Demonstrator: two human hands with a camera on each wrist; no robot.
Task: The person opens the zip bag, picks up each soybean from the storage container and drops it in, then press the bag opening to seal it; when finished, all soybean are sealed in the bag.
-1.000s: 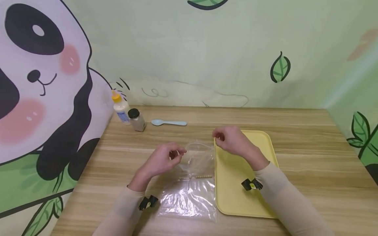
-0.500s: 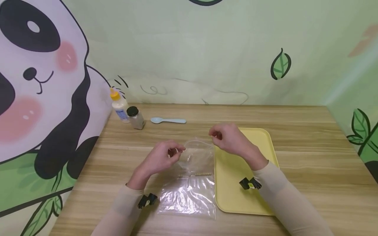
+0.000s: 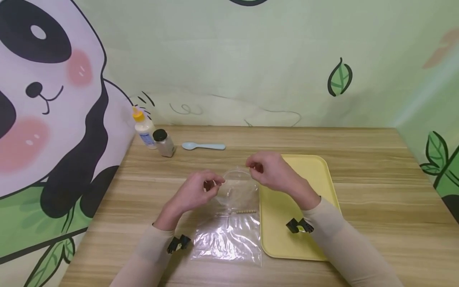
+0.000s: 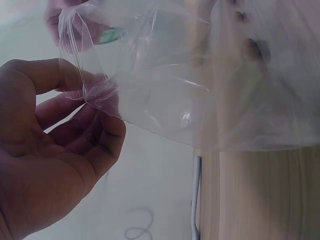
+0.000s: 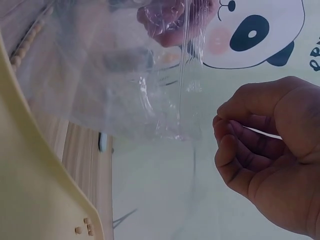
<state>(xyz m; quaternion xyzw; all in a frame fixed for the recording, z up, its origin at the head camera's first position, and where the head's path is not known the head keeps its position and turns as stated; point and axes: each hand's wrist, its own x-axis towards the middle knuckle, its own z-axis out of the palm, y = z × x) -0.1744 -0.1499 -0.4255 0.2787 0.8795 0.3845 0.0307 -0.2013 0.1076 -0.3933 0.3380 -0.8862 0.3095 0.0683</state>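
My left hand pinches the top left edge of a clear plastic bag, thumb against fingertips, gathering the film in the left wrist view. The upper part of the bag is lifted, and its mouth curves between my hands. Beside the mouth's right end is my right hand, its fingers curled and thumb tip meeting the index fingertip. In the right wrist view it is apart from the bag, and I see nothing between its fingertips. A row of small wooden beads shows at the bag; whether inside or behind the film, I cannot tell.
A yellow tray lies right of the bag, with a few small wooden pieces in one corner. At the back left stand a white bottle with a yellow cap, a black-lidded jar and a pale blue spoon.
My right hand has moved left, from over the tray's edge toward the bag's mouth. My left hand keeps its pinch on the bag. The head view has shifted slightly.
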